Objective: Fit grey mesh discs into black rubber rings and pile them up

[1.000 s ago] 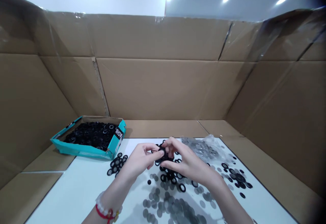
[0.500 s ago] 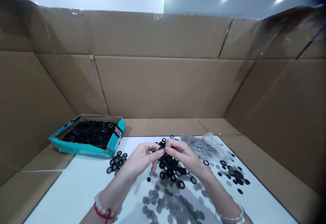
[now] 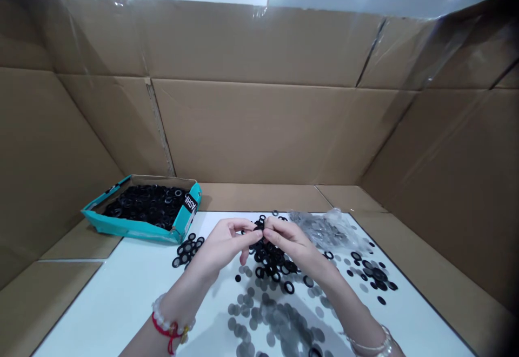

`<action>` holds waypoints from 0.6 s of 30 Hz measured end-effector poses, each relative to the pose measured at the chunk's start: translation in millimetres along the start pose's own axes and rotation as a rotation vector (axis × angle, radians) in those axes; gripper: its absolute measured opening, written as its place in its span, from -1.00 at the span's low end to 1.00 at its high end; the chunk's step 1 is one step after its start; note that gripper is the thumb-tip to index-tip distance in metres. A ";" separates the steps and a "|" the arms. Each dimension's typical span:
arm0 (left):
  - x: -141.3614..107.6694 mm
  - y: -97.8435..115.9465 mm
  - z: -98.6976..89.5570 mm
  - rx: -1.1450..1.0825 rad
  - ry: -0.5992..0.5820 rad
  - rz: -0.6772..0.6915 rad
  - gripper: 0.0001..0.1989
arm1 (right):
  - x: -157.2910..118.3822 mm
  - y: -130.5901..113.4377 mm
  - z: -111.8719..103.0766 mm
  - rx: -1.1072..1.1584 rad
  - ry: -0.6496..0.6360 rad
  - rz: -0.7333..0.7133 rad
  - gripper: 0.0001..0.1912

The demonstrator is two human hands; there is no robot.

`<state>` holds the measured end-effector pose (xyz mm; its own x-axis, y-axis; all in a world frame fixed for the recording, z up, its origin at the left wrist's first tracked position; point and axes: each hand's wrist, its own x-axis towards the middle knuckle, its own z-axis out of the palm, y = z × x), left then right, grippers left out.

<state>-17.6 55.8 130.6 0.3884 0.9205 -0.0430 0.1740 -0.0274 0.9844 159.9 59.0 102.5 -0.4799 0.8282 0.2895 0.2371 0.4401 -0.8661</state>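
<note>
My left hand (image 3: 231, 240) and my right hand (image 3: 290, 240) meet at the fingertips over a pile of black rings (image 3: 271, 262). Thumb and fingers are pinched together on both hands. What lies between them is small and dark, mostly hidden by the fingertips, so I cannot make out its kind. Below the hands, many translucent grey discs (image 3: 279, 322) are spread on the white table. A smaller group of black rings with grey centres (image 3: 188, 250) lies left of my left hand.
A teal box (image 3: 133, 230) full of black rings stands at the back left. A clear plastic bag of grey discs (image 3: 324, 227) lies at the back right, with black discs (image 3: 379, 275) nearer the right edge. Cardboard walls (image 3: 251, 130) surround the white table (image 3: 141, 292).
The view has tilted down slightly, so the surroundings appear shifted. Both hands stay joined at the fingertips, their thumbs now nearer each other.
</note>
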 end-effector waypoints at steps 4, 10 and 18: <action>2.7 -4.4 -3.6 -0.027 -0.008 -0.006 -0.73 | -2.7 -4.4 -1.6 -0.114 -0.010 0.017 -0.75; 4.4 -9.0 -1.1 -0.096 -0.077 0.003 -0.76 | -7.7 -17.0 -4.4 -0.240 -0.038 -0.149 -0.70; 8.3 -16.8 -23.9 0.341 -0.098 -0.025 -0.76 | -11.6 -15.2 7.7 -0.460 0.120 0.119 -0.67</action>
<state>-38.9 73.3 117.9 0.4625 0.8811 -0.0991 0.4705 -0.1492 0.8697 155.4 40.0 109.2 -0.3327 0.9043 0.2675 0.6460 0.4252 -0.6340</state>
